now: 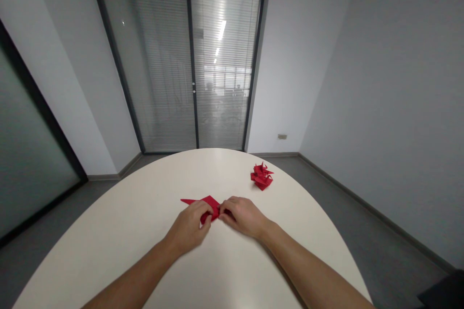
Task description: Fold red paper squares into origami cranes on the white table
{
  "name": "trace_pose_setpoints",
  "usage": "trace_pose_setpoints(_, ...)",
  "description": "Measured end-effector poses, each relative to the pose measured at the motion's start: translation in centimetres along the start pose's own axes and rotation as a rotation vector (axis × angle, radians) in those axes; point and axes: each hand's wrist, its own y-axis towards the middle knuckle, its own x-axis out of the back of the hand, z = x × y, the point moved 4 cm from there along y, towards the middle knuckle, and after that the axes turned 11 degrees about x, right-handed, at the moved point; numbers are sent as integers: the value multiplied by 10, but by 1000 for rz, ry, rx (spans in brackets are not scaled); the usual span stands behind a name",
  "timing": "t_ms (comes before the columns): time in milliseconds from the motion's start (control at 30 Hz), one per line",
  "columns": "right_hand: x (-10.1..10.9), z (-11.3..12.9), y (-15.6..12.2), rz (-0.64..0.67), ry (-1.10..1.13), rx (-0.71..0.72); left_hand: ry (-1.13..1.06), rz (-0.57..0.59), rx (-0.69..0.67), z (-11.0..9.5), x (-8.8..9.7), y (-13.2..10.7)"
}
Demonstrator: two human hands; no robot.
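A folded piece of red paper (207,201) lies on the white round table (145,212), with a thin point sticking out to the left. My left hand (189,229) pinches its near left part, fingers curled over the paper. My right hand (243,215) presses and pinches its right end, fingers closed. The paper's middle is partly hidden under my fingers.
A small pile of finished red paper folds (261,176) sits on the table beyond my right hand. Past the table's far edge are a grey floor, glass sliding doors with blinds (188,63) and grey walls.
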Motion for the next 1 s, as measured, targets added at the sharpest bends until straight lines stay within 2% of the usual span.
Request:
trace_pose_setpoints(433, 2, 2, -1, -5, 3, -12, -7, -16, 70, 2, 0, 1)
trace_pose_setpoints(567, 1, 0, -1, -18, 1, -11, -25, -7, 52, 0, 1, 1)
trace_pose_setpoints(800, 1, 1, 1, -85, -9, 41, -71, -25, 32, -2, 1, 1)
trace_pose_setpoints(1000, 0, 4, 2, -175, 121, 75, -73, -35, 53, 1, -2, 2)
